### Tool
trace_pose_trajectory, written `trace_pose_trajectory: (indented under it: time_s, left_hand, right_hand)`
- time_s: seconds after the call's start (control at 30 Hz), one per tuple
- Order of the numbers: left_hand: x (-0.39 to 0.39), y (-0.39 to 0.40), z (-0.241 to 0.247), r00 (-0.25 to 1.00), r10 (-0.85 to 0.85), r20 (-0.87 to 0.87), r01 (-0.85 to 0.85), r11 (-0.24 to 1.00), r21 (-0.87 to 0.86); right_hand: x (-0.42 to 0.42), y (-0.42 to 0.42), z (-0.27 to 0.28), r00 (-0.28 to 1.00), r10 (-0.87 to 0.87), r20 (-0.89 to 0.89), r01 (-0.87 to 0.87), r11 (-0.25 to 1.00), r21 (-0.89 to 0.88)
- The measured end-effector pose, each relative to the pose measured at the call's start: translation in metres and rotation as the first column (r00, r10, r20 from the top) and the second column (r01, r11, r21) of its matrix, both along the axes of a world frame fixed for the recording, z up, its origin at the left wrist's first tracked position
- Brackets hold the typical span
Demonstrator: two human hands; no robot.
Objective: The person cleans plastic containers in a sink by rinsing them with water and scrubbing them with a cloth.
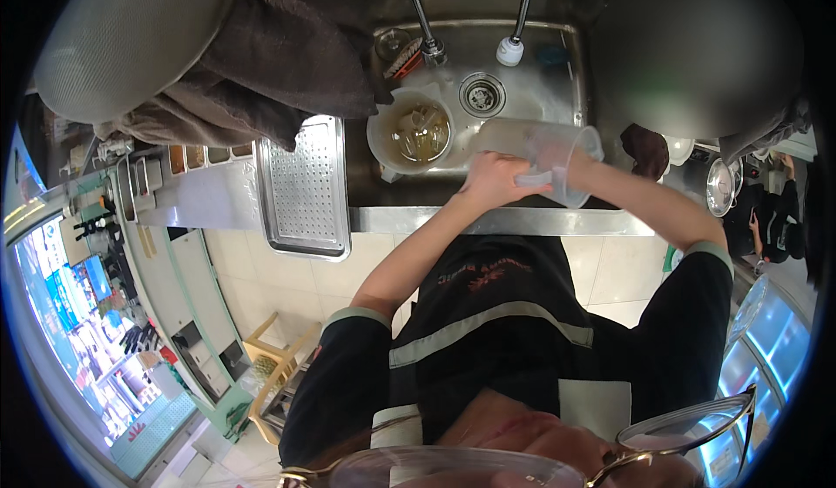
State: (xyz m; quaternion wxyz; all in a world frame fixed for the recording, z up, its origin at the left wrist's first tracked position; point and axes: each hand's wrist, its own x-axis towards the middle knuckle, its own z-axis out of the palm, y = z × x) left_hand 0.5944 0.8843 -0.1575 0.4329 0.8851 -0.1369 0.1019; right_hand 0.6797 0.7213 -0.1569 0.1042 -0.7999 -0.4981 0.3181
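My left hand (pixel 496 178) is closed around the handle of a translucent plastic pitcher (pixel 577 184). The pitcher lies tipped on its side over the stainless steel sink (pixel 450 191), its mouth facing right. Through that mouth reaches my right hand (pixel 555 152), blurred behind the plastic; its fingers and anything in them cannot be made out. Left of the pitcher, a second translucent jug (pixel 379 138) stands in the sink with yellowish liquid and clear pieces inside. The drain strainer (pixel 482 96) lies just beyond my hands.
Two hose taps hang over the sink, one with a white spray head (pixel 510 52). A scrubbing brush (pixel 406 58) lies by the back left corner. A perforated metal tray (pixel 304 187) sits left of the sink. Dark cloth (pixel 281 50) and a large mesh strainer (pixel 137 37) loom at upper left.
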Motion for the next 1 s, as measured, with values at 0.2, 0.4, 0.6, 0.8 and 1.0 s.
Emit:
trace_pose_trajectory:
  time_s: [0.2,0.4,0.6,0.8,1.0]
  left_hand:
    - [-0.001,-0.02,0.028,0.994,-0.02,0.106,0.023,1.0,-0.02]
    - [-0.006,-0.024,0.017,0.975,-0.1,0.2,0.089,0.994,0.064]
    - [-0.022,-0.009,-0.026,0.994,-0.088,0.071,0.078,0.989,0.129]
    - [-0.018,-0.025,-0.019,0.972,-0.16,0.173,0.12,0.967,0.223]
    - [-0.017,-0.012,-0.012,0.987,-0.163,0.004,0.154,0.943,0.294]
  right_hand:
    - [0.017,0.032,0.005,0.999,-0.03,0.035,0.011,0.896,0.445]
    - [-0.023,0.038,0.017,0.469,-0.334,-0.817,0.754,0.634,0.174]
    - [-0.025,0.038,0.029,-0.396,-0.191,-0.898,0.898,0.124,-0.423]
    - [-0.023,0.008,-0.084,0.578,-0.506,-0.64,0.803,0.489,0.339]
    - [-0.024,0.013,-0.001,-0.552,-0.282,-0.785,0.777,0.169,-0.607]
